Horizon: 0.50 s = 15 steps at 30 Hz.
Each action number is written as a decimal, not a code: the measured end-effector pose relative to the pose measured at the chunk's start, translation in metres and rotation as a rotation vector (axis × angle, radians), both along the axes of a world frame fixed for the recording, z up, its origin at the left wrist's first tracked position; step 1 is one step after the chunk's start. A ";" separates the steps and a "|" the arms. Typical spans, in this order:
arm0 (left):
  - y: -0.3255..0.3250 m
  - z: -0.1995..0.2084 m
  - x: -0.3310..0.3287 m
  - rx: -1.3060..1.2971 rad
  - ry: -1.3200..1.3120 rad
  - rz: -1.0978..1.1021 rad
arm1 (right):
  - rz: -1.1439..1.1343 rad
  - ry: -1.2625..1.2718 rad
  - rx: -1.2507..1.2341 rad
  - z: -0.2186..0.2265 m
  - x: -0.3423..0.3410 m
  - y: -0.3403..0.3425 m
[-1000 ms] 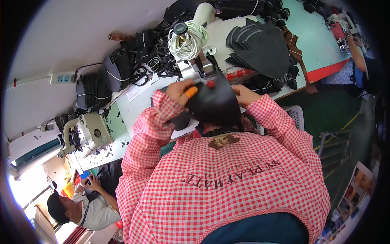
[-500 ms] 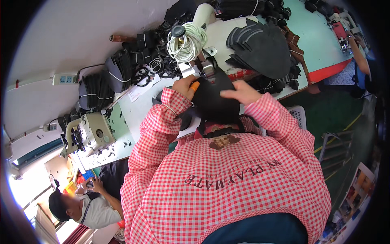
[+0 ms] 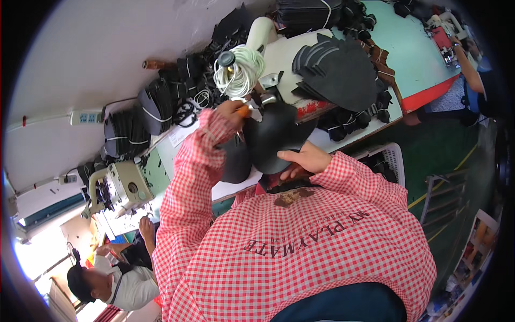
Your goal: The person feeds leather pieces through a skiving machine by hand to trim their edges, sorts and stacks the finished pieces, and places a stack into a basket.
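A curved, smooth black sheet piece (image 3: 272, 133), leather-like, hangs off the front of a sewing-type machine, close under its metal foot (image 3: 266, 99). My right hand (image 3: 307, 161) grips its lower right edge, thumb on top and fingers beneath. Beside the machine's foot, at the upper left of the piece, my left hand (image 3: 232, 112) is curled, with an orange cover (image 3: 244, 111) on one finger. Blur and the sleeve hide what its fingers hold, if anything. Another dark piece (image 3: 236, 161) lies on the white tabletop to the left.
A coil of white cord (image 3: 240, 70) sits on the machine. Stacked black pieces (image 3: 343, 70) lie to its right, tied bundles (image 3: 126, 126) to the left. A white basket (image 3: 396, 161) stands right, below the table. Co-workers are at far left (image 3: 126, 287) and far right (image 3: 472, 75).
The black piece has come nearer to me and turned. My right hand has moved down to its lower edge; my left hand has shifted left, off the piece's face.
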<state>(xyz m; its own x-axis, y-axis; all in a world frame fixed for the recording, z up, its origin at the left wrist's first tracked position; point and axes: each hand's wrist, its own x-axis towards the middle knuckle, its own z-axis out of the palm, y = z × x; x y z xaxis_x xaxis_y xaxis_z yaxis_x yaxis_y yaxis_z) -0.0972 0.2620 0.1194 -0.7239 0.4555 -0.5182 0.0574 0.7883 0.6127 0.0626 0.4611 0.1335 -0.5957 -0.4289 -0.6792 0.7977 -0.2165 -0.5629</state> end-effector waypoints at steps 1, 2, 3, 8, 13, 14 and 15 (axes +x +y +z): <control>-0.018 -0.010 -0.001 -0.007 0.108 0.039 | 0.016 0.371 0.320 0.005 -0.005 0.013; -0.043 -0.021 0.004 -0.210 0.253 0.029 | 0.032 0.738 0.649 0.020 -0.012 0.031; -0.070 -0.026 0.015 -0.418 0.402 0.029 | -0.273 1.033 0.835 0.056 -0.019 0.045; -0.131 -0.086 0.035 -0.671 0.182 -0.201 | 0.045 1.345 1.634 0.052 -0.033 0.122; -0.097 -0.052 0.040 -0.625 0.328 -0.026 | 0.087 1.359 1.073 0.036 -0.014 0.065; -0.092 -0.040 0.040 -0.523 0.194 -0.191 | 0.117 1.253 0.872 0.028 -0.008 0.054; -0.086 -0.024 0.044 -0.423 0.057 -0.342 | 0.121 1.257 0.860 0.019 -0.008 0.047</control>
